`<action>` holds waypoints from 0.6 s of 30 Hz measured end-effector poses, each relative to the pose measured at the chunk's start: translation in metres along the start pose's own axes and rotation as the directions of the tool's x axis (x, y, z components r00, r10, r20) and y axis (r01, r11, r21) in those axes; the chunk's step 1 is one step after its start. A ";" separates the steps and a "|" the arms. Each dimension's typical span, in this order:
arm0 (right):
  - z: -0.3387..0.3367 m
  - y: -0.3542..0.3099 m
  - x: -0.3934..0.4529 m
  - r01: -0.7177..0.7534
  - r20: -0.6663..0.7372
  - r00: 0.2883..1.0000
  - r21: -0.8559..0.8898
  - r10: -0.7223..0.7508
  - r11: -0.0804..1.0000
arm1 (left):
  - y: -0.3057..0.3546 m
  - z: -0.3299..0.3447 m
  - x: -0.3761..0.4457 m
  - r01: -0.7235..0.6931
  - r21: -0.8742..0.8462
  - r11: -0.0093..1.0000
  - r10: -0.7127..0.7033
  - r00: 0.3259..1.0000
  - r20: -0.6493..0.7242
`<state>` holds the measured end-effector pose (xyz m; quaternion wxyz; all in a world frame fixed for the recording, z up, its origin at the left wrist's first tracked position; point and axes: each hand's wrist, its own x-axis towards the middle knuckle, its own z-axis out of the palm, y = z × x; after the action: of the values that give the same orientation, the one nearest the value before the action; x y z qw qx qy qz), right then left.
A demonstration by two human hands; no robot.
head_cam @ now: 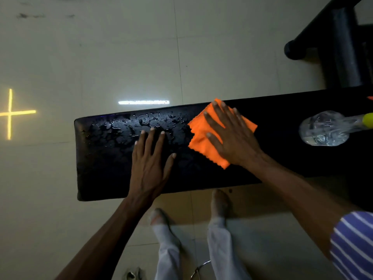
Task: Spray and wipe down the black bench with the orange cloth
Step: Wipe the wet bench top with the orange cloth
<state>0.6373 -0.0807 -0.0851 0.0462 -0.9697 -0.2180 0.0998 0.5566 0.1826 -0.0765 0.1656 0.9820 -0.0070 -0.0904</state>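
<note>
The black bench runs left to right across the middle of the view, with water droplets and puddles glistening on its far left part. My right hand lies flat with fingers spread on the folded orange cloth, pressing it onto the bench top. My left hand rests palm down on the bench just left of the cloth, fingers apart, holding nothing. A clear spray bottle with a yellow-green top lies on its side on the right part of the bench.
Pale floor tiles surround the bench. My legs in light trousers and feet stand at the bench's near edge. Black equipment stands at the upper right. Bright light reflections mark the floor at left.
</note>
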 end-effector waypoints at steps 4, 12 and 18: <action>0.000 -0.018 0.052 -0.289 -0.059 0.953 0.098 0.296 0.952 | -0.021 0.001 -0.006 -0.005 0.023 1.000 0.005 1.000 0.005; 0.009 -0.060 0.012 0.091 0.007 0.996 0.011 -0.091 0.996 | -0.038 -0.011 -0.015 0.024 0.029 0.999 -0.025 0.999 0.028; 0.002 -0.066 0.068 -0.304 -0.050 0.949 0.114 0.311 0.946 | -0.044 -0.011 -0.015 0.015 0.034 0.999 -0.016 0.999 0.040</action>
<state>0.6696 0.0079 -0.0905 0.0881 -0.9909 -0.0567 0.0843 0.5431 0.2283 -0.0784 0.1483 0.9827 -0.0042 -0.1112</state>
